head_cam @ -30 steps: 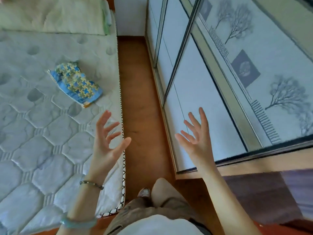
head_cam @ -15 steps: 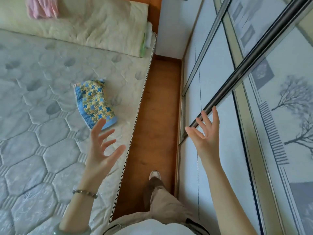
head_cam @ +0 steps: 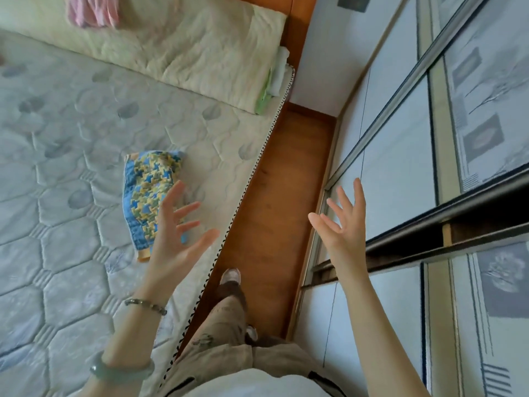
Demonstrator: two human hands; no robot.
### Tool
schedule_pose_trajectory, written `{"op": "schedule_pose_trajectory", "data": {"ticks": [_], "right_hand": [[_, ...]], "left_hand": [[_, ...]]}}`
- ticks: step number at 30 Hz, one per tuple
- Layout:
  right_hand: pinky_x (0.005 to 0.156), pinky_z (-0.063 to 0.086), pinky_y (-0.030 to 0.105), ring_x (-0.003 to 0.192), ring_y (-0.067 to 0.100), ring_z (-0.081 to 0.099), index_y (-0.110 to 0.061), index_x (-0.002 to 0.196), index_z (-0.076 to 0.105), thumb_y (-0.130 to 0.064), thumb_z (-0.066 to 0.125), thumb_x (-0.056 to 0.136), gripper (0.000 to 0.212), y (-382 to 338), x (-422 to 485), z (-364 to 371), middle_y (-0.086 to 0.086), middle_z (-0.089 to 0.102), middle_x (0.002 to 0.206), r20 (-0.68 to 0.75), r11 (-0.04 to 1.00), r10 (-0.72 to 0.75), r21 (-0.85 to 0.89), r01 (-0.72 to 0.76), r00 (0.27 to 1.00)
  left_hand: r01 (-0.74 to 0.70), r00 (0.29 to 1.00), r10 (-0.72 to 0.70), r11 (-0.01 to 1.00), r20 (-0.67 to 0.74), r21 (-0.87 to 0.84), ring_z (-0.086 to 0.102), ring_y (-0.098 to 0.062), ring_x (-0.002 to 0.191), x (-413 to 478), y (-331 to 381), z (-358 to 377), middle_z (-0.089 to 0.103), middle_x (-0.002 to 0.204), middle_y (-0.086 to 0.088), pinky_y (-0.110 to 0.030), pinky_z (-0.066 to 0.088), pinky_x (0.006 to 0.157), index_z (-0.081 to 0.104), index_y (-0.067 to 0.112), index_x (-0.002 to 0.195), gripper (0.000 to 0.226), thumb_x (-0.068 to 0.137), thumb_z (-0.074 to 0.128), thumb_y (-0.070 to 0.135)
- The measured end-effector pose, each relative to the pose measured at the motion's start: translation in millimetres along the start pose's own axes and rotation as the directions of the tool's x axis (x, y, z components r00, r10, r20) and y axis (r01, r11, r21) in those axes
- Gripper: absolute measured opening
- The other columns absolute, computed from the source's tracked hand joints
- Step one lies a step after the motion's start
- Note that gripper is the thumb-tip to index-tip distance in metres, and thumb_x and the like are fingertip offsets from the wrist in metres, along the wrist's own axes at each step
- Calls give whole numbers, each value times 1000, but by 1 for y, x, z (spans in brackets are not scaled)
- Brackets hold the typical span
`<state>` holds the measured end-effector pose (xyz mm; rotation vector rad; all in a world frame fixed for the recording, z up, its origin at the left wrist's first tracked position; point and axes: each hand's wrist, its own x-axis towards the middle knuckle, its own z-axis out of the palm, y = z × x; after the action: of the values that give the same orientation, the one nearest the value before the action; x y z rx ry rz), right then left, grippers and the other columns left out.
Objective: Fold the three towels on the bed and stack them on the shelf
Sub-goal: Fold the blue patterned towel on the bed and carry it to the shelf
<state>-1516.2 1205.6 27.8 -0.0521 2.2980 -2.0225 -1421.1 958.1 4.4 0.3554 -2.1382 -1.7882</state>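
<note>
As I look down, left hand [head_cam: 174, 242]: fingers spread, empty, above bed [head_cam: 57, 224]
Right hand [head_cam: 346, 227]: fingers spread, empty
Towel [head_cam: 146, 193]: blue-yellow, 11 o'clock of left hand

The mattress [head_cam: 71, 202] fills the left side, and a folded towel [head_cam: 144, 193] lies on it near its right edge. Behind the towel a folded quilt [head_cam: 186, 53] lies across the mattress, with a bunched cloth [head_cam: 91, 11] on top. A strip of floor [head_cam: 280, 196] runs between the mattress and the sliding doors [head_cam: 400, 173] on the right.
</note>
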Motion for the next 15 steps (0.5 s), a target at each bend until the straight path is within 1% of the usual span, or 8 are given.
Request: {"op": "schedule_pose_trajectory", "data": {"ticks": [2,5,6,9,11,15], "right_hand": [[103,45,31,128,4,48,-39,149,17,-4,72,82,93,6,27,7,-5,36,152,32,1000,8,-8,-8,999],[102,46,29,127,3,48,-37,150,17,-5,73,81,94,13,69,23,-5,36,152,79,999,2,-40,2,997],[102,46,29,127,3,48,-39,149,18,-5,73,82,94,14,84,29,-5,36,152,95,999,-7,-49,11,995],[104,45,32,128,3,48,-41,148,18,-6,73,82,94,9,135,53,-7,36,151,151,997,-33,-61,43,988],[105,45,35,129,4,47,-42,148,18,-7,73,81,94,1,170,67,-7,37,151,180,996,-49,-61,61,982],[106,45,40,129,6,48,-42,148,18,-9,74,80,94,-19,243,91,-4,37,152,248,994,-77,-56,94,966]], "left_hand": [[11,999,-12,1000,-35,-6,51,-10,123,20,-7,2,32,149,15,-39,49,94,28,26,146,92,67,72,41],[24,996,-24,1000,-84,-7,51,-8,122,52,-19,3,34,144,28,-34,48,92,29,30,143,90,66,72,42],[24,995,-24,1000,-100,-6,51,-8,123,66,-24,3,34,145,26,-34,49,92,29,32,143,89,66,72,42],[40,989,-41,999,-144,-15,51,-11,124,111,-35,-1,32,150,13,-38,48,96,29,30,145,91,66,73,42],[39,985,-42,999,-165,-21,51,-9,124,144,-36,-2,33,150,13,-37,46,99,29,29,146,91,67,73,43],[19,978,-23,1000,-210,-20,50,-6,123,209,-31,-5,36,146,20,-32,44,98,29,35,143,87,68,71,44]]}}
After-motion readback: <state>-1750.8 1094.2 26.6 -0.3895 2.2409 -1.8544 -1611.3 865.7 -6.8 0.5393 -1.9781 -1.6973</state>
